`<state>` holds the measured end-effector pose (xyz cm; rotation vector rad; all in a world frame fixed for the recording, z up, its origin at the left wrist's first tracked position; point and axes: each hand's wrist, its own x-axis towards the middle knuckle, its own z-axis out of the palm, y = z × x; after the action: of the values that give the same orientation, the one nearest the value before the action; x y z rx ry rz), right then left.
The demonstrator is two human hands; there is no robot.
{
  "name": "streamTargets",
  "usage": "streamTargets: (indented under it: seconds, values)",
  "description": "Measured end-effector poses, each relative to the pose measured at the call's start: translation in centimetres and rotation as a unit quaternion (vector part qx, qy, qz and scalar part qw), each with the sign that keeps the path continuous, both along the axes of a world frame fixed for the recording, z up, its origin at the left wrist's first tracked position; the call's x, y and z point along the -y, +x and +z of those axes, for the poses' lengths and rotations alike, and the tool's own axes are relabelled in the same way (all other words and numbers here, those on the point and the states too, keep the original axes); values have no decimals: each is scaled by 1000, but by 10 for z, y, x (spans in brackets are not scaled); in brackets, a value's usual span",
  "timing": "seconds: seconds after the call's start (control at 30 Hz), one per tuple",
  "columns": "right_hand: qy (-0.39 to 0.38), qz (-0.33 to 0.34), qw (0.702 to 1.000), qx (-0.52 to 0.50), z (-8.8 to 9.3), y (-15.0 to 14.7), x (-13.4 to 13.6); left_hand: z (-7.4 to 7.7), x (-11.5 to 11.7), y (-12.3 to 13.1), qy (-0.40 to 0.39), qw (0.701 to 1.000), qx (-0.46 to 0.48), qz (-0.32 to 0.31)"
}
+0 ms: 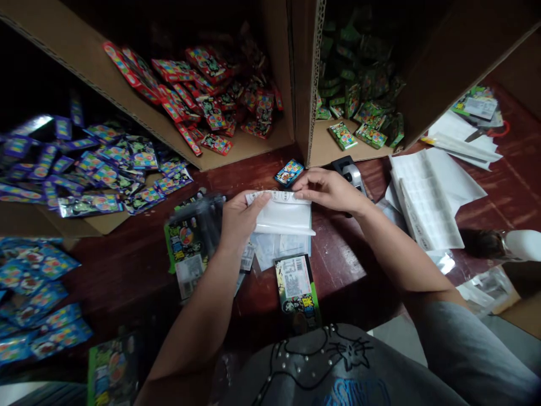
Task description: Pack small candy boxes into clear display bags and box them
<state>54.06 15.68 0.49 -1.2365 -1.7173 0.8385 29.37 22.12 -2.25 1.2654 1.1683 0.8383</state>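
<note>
My left hand (237,217) pinches the left end of a white sticker sheet (282,219) between thumb and fingers. Round printed labels show along its curled upper edge. At the sheet's right end, my right hand (327,189) has thumb and fingertips closed on that same edge. Just beyond the right fingertips lies a small blue candy box (289,172). Clear plastic sleeves (291,245) are under the sheet. A green and black printed packet (298,287) with a white label rests nearer my body. Beside my left forearm sits a pile of similar packets (188,239).
Cardboard boxes hold red packs (211,113), green packs (342,136) and purple packs (105,163). Blue packs (38,293) lie at the left. A black and silver tool (353,173) is partly behind my right wrist. More label sheets (426,197) and a white-capped bottle (522,245) are at right.
</note>
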Motion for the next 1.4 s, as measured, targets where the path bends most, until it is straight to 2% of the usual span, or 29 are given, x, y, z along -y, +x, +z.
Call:
streamTargets:
  seconds: [0.1,0.2,0.27,0.3,0.37,0.43,0.5,0.63,0.7,0.73,0.8,0.87,0.93,1.03,1.2,1.3,1.4]
  values:
    - [36,1,999,30,7,-2,4,1,-3,-1,15,999,-50,-13]
    - [43,-84,996,3,16,-3,24,13,8,-15,155,978,-141,12]
    - [28,-134,990,-24,20,-3,45,26,30,-29,252,944,-210,17]
    - [13,-142,989,-40,21,-3,56,31,44,-35,278,930,-241,-3]
    - [-25,-114,990,-78,20,-6,79,34,75,-44,289,908,-288,-93]
    - [-67,-58,989,-119,17,-14,97,29,100,-48,269,888,-314,-202]
    - [-98,-4,984,-147,13,-23,111,19,114,-49,236,879,-318,-266]
    - [-122,28,981,-151,1,-38,123,11,116,-48,122,922,-213,-298]
    - [-125,10,982,-144,-10,-44,124,12,112,-47,46,946,-144,-288]
    - [-124,-6,983,-137,-17,-46,124,11,110,-47,28,956,-128,-262]
    - [-109,-46,987,-111,-32,-51,121,8,106,-46,56,969,-151,-185]
    - [-79,-87,990,-72,-45,-56,118,2,102,-45,112,956,-223,-151]
    - [-64,-107,992,-29,-52,-61,118,-2,100,-46,129,935,-272,-189]
    - [-90,-80,993,-7,-50,-68,127,0,102,-48,93,934,-228,-260]
    - [-106,-17,986,-127,-33,-72,143,17,109,-50,-14,963,-75,-258]
    - [-113,-20,981,-158,-27,-69,146,27,109,-48,-44,965,-71,-250]
    - [-105,-37,984,-137,-21,-69,155,33,110,-49,-39,958,-80,-274]
